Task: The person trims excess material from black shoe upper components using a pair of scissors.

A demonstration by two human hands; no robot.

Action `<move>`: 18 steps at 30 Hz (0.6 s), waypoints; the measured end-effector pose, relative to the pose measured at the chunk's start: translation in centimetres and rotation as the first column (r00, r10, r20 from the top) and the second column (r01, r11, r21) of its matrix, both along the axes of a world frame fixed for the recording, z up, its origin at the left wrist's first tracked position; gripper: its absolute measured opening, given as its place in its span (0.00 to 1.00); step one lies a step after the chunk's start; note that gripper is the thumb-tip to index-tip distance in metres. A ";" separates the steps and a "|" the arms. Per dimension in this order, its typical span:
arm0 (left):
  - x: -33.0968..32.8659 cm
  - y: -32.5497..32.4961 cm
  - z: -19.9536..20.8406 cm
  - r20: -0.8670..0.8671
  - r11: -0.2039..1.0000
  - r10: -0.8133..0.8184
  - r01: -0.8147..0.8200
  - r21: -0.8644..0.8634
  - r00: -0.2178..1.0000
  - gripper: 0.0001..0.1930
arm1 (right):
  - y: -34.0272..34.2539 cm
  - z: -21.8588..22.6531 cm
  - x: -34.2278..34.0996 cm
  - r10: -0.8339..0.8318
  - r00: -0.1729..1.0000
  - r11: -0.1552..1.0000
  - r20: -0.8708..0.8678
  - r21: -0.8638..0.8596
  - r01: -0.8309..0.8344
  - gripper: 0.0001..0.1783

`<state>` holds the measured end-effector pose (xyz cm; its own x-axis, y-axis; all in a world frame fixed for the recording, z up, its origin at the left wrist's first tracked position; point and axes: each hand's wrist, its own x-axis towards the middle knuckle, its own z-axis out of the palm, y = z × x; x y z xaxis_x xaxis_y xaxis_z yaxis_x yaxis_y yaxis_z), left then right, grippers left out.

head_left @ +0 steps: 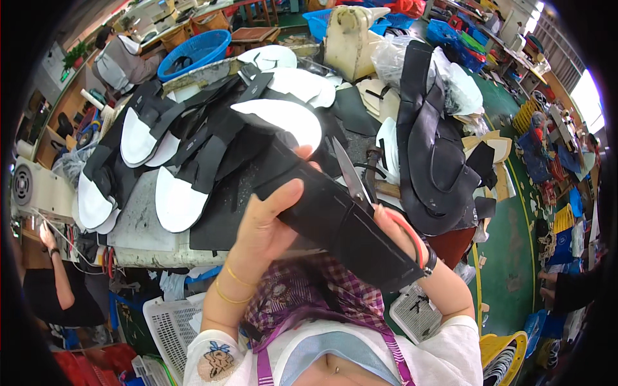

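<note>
My left hand (271,209) grips a long black leather-like piece (322,209), thumb on its upper side and fingers behind it. The piece slants down to the right across my front and shows a seam and slits. In my right hand (394,230) is a pair of scissors (349,168) with orange-red handles, blades pointing up and away beside the piece's far edge. Part of my right hand is hidden behind the piece. A white rounded part (290,119) lies just beyond my left hand; whether it joins the held piece I cannot tell.
Black-and-white cut pieces (181,199) lie piled left on the worktable (174,257). Larger black pieces (434,174) are stacked right, near a hammer (373,157). A cream machine part (347,42) stands at the back. White baskets (170,328) sit below. Other people work at left and right.
</note>
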<state>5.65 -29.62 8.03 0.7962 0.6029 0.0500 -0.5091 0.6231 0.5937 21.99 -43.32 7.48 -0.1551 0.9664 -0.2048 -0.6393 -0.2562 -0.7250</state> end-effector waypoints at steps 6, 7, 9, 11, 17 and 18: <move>-0.7 1.8 0.9 -0.059 0.994 0.086 -0.082 0.070 0.994 0.30 | -0.8 -4.0 -0.2 -0.137 0.750 0.972 0.648 0.232 -0.022 0.21; -0.7 2.0 0.7 -0.091 0.990 0.093 -0.082 0.118 0.992 0.30 | -0.6 -3.6 -0.2 -0.131 0.755 0.973 0.643 0.227 -0.024 0.21; -0.8 2.2 0.6 -0.128 0.985 0.134 -0.118 0.125 0.983 0.29 | -0.3 -2.7 0.1 -0.251 0.494 0.942 0.833 0.327 -0.072 0.21; -0.7 2.5 0.5 -0.148 0.971 0.157 -0.125 0.203 0.976 0.27 | 0.1 -2.0 0.1 -0.275 0.454 0.937 0.847 0.343 -0.072 0.22; -0.4 2.9 0.2 -0.173 0.976 0.143 -0.110 0.187 0.975 0.28 | 0.5 -2.2 0.2 -0.328 0.398 0.917 0.857 0.389 -0.083 0.20; -0.4 2.9 0.1 -0.169 0.976 0.145 -0.112 0.189 0.975 0.28 | 0.4 -2.5 0.1 -0.315 0.404 0.924 0.859 0.374 -0.075 0.20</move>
<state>5.20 -26.69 8.17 0.7183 0.6952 0.0279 -0.4523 0.4362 0.7779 22.09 -42.88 5.02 0.0513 0.9863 0.1568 0.4224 0.1208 -0.8983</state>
